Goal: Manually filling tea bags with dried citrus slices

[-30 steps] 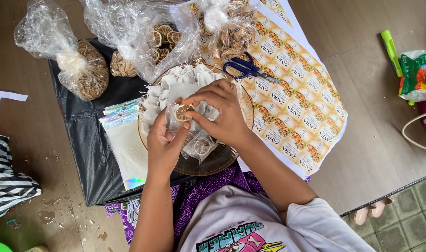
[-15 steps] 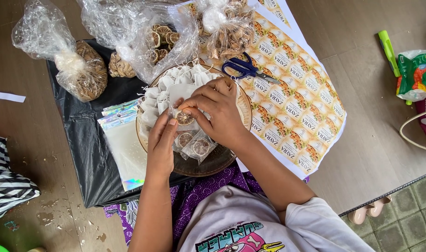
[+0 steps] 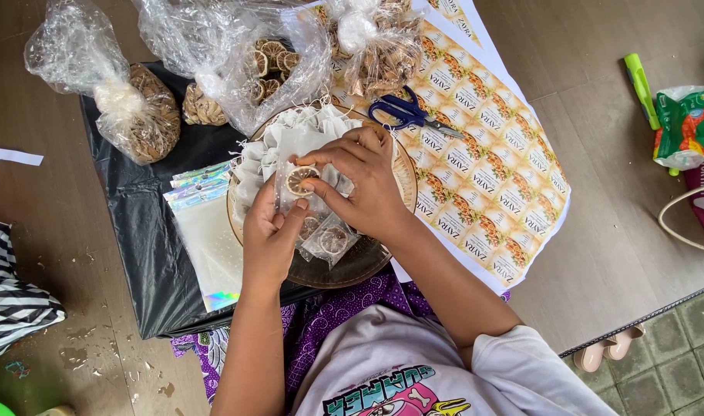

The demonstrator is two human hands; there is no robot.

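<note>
Light: soft, even daylight, bright across the whole floor.
Shadows: faint and short under the hands (image 3: 321,208) and beside the scissors (image 3: 410,114).
Glare: white glints on the crumpled plastic bags (image 3: 236,54); a rainbow sheen on the pouches (image 3: 205,246).
Focus: sharp throughout, no motion blur.
Edges: slight wide-angle stretch at the corners.

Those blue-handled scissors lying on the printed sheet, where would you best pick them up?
Probably by the blue handle loops of the scissors. They lie flat and closed on the printed sheet, loops toward the plastic bags, blades pointing to the open table side. Coming down from above onto the loops keeps fingers off the tips, and nothing lies on top of them.
</note>
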